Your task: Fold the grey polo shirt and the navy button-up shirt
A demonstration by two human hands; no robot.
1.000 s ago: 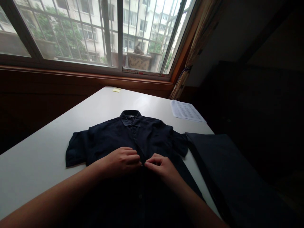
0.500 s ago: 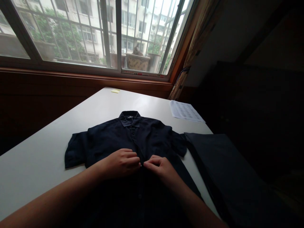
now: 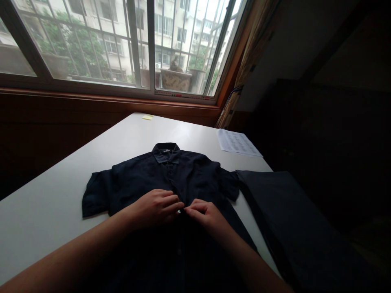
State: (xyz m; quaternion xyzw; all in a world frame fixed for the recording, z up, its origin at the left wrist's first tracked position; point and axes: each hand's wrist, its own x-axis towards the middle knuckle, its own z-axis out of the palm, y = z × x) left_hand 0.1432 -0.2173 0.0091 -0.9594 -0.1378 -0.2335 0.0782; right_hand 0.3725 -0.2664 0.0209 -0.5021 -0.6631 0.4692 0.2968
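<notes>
While both hands pinch the shirt, a dark cloth lies beside.

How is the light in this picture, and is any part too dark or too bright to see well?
Head view: daylight through the window backlights the scene; the shirt shows little detail, the right side is nearly black, and straight lines bend toward the edges.
</notes>
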